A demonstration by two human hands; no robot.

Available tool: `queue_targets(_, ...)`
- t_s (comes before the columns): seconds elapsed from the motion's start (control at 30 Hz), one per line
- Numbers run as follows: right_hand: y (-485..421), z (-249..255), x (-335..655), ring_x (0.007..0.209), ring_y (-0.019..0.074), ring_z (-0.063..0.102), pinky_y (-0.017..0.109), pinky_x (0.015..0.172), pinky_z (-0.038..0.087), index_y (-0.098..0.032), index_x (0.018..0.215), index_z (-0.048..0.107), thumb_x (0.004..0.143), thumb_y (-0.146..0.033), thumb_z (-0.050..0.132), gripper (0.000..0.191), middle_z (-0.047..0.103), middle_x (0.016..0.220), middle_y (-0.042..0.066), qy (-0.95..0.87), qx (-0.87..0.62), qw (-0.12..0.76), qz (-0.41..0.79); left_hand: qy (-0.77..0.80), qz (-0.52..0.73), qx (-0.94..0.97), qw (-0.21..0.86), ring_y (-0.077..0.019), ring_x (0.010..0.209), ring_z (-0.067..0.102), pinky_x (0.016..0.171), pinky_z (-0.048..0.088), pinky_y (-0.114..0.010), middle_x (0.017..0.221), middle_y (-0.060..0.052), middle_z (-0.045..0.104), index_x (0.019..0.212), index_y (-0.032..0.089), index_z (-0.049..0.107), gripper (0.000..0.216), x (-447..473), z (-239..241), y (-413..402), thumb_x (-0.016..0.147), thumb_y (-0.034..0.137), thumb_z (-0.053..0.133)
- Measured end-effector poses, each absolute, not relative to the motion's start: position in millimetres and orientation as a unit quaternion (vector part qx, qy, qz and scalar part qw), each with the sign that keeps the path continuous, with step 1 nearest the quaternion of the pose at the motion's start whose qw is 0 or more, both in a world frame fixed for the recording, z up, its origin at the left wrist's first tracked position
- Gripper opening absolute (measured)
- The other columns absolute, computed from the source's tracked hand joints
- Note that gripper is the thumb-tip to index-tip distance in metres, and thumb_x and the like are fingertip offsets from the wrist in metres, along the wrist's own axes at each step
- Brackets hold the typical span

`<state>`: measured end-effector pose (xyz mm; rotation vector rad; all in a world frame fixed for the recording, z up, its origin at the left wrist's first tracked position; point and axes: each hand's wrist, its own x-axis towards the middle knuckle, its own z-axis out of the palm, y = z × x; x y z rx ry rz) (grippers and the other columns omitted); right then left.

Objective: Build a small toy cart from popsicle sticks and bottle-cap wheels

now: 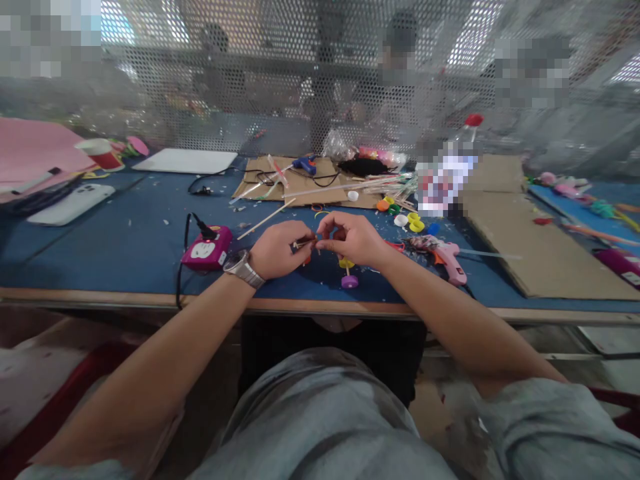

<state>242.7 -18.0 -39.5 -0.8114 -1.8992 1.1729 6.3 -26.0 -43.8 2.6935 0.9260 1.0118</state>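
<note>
Over the front of the blue table, my left hand (280, 248) is closed, with a thin wooden stick (301, 244) poking out between its fingers. Facing it, my right hand (354, 239) pinches close to the left fingertips; whatever it grips is too small and hidden to name. Just below the right hand, a short stick joins a yellow bottle cap (346, 264) to a purple bottle cap (349, 282). An orange cap (307, 261) shows partly under the left fingers.
A magenta power socket (207, 250) with a plugged cable stands left, a pink glue gun (451, 263) right. Behind lie loose caps (414, 222), a blue glue gun (305, 165), a long stick (267, 219) and cardboard (545, 247). A bottle (467, 137) stands before the perforated screen.
</note>
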Motion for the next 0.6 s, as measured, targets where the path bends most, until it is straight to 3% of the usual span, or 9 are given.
queue_targets(0.6, -13.7, -46.3, 243.3, 0.056, 0.0152, 0.068, 0.027, 0.045, 0.051, -0.024, 0.105, 0.064, 0.080, -0.056, 0.093, 0.049, 0.064, 0.080, -0.004, -0.750, -0.319, 0.360, 0.455, 0.298, 0.339, 0.890, 0.063, -0.0204, 0.079, 0.068, 0.076, 0.052, -0.033, 0.083, -0.004, 0.073, 0.089, 0.020, 0.068, 0.015, 6.9, -43.0, -25.3, 0.100, 0.028, 0.061)
